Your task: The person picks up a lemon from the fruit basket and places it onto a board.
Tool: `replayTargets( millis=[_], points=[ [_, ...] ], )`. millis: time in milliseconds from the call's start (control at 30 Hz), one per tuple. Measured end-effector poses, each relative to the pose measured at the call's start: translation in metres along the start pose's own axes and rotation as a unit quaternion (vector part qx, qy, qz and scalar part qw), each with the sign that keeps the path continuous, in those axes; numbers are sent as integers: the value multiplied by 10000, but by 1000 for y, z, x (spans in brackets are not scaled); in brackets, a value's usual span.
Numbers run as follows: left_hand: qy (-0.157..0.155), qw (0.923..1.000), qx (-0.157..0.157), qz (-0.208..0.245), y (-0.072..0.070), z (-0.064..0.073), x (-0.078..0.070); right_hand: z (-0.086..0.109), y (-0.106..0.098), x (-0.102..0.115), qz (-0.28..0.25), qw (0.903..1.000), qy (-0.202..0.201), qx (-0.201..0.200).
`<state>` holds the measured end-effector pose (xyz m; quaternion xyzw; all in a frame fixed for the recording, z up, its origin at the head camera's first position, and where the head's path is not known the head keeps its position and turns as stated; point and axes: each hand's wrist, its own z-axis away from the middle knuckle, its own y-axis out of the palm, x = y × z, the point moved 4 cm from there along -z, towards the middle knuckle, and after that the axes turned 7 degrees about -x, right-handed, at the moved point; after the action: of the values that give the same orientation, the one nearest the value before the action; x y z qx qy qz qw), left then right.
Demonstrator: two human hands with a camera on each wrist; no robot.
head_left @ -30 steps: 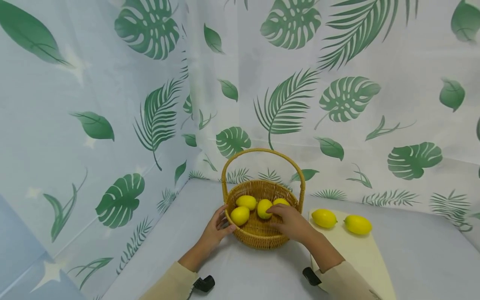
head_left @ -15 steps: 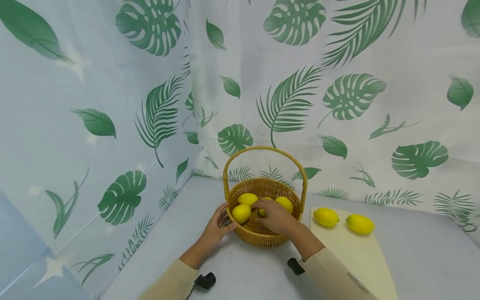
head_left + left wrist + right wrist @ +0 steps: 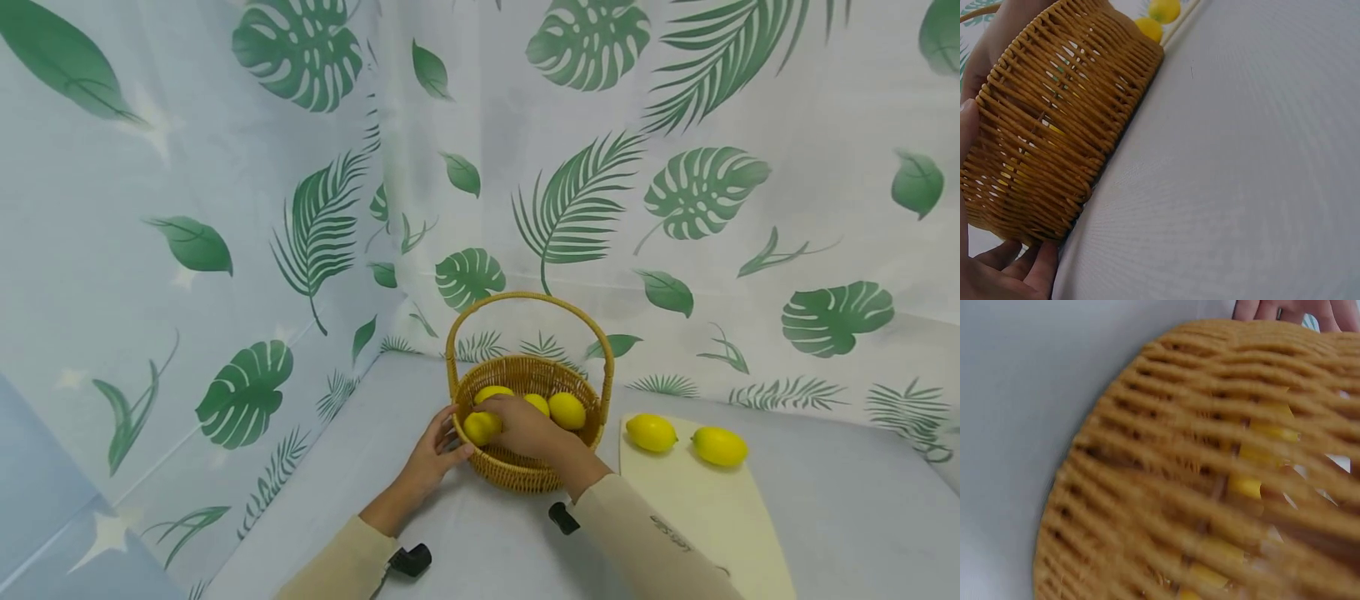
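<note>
On the table (image 3: 495,550) stands the wicker basket (image 3: 517,478), left of the pale board (image 3: 723,521). The left hand (image 3: 431,457) holds the basket's left side; the right hand (image 3: 527,429) touches the near-left lemon (image 3: 478,430) inside, but whether gripping it, I cannot tell.

Black fittings (image 3: 411,561) sit by beige sleeves (image 3: 341,565), the right bearing dark lettering (image 3: 670,533).

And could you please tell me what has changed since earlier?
The right hand moved leftward inside the round brown wicker basket, to the front-left oval yellow lemon; whether it grips is unclear. The left hand, basket and two yellow lemons on the cream board stayed.
</note>
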<state>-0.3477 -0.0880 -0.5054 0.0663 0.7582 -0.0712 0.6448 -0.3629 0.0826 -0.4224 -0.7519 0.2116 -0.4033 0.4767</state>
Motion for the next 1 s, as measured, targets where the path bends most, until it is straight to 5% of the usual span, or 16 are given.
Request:
replayTargets(
  millis=[333,1000],
  points=[
    [89,9998,-110,-162,5,-1,0,-3,6,1,413,9988,223,120],
    [94,9994,-149,-297,0,0,1,9,12,-7,314,9983,428,252]
  ],
)
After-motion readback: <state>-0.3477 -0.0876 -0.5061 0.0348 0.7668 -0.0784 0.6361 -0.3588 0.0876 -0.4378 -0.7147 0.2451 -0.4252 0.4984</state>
